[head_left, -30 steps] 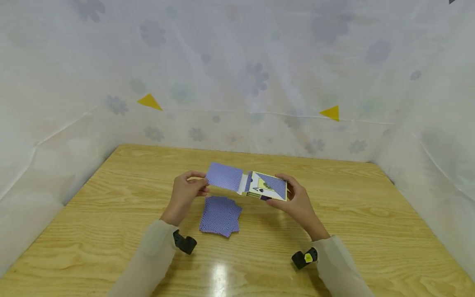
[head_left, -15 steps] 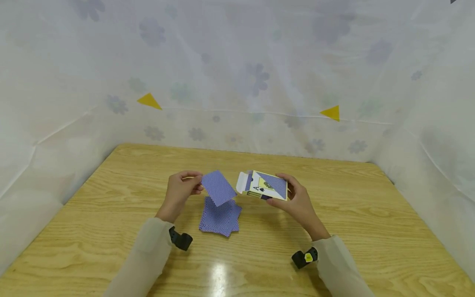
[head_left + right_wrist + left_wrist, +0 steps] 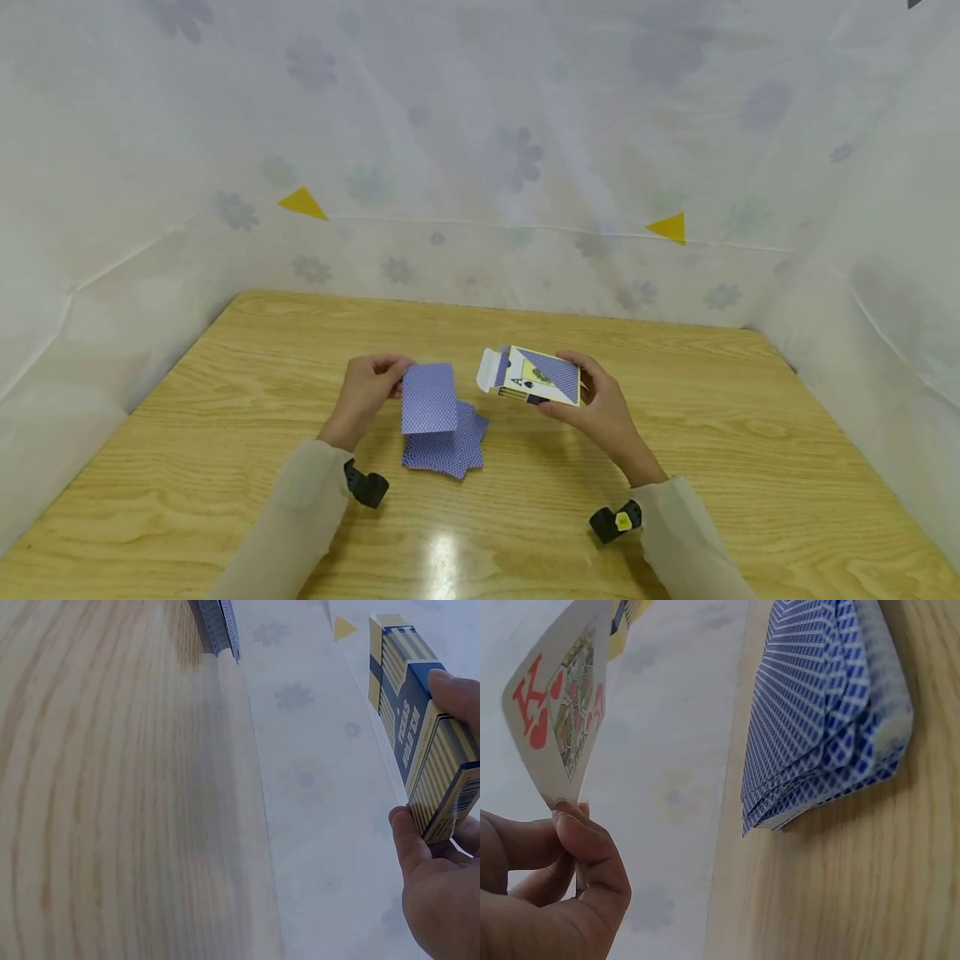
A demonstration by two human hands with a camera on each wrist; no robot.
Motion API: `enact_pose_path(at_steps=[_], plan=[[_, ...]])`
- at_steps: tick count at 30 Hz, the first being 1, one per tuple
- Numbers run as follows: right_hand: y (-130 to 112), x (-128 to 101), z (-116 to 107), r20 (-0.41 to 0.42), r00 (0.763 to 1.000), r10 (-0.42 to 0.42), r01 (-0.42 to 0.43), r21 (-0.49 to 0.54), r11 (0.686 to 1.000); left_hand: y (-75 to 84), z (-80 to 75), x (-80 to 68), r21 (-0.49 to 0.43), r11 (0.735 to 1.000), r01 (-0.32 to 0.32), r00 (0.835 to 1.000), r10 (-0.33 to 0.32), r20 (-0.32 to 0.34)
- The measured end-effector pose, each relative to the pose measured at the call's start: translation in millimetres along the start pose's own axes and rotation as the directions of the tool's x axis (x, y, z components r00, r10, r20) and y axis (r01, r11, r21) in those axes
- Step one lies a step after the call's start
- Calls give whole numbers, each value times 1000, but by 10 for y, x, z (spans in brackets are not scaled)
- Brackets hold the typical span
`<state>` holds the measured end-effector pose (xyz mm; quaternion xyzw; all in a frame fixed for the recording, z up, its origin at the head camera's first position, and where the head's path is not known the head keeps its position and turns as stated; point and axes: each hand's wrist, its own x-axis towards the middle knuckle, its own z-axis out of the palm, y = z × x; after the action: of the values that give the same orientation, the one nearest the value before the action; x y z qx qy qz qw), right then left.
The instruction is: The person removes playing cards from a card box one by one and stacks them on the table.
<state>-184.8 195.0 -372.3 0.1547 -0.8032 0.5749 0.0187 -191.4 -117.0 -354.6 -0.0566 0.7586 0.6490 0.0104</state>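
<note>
While hands pinch card (image 3: 428, 398) and box (image 3: 534, 377), a pile (image 3: 448, 446) lies between.

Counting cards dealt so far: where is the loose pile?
In the head view the pile of face-down cards lies on the table, centre-left, under the card pinched by the left hand.

A glossy, light-grained wooden tabletop (image 3: 675, 433) threw back a ceiling glare beneath a pile of smooth blue-backed paper playing cards (image 3: 450, 446). The card box (image 3: 536, 377) was printed cardboard; a thin flower-printed plastic sheet (image 3: 480, 167) draped behind.
</note>
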Motion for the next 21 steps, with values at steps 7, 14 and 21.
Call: enact_pose_path(at_steps=[7,14,21], plan=[[-6,3,0,7,1000,1,-1,0,1000,-30,82,-8,56,998,11,1000,-12,21],[-9,6,5,8,1000,2,-2,1,1000,-121,143,16,114,993,14,999,-17,30],[9,6,16,19,1000,3,-3,-1,1000,-173,144,15,126,991,47,999,-49,14]])
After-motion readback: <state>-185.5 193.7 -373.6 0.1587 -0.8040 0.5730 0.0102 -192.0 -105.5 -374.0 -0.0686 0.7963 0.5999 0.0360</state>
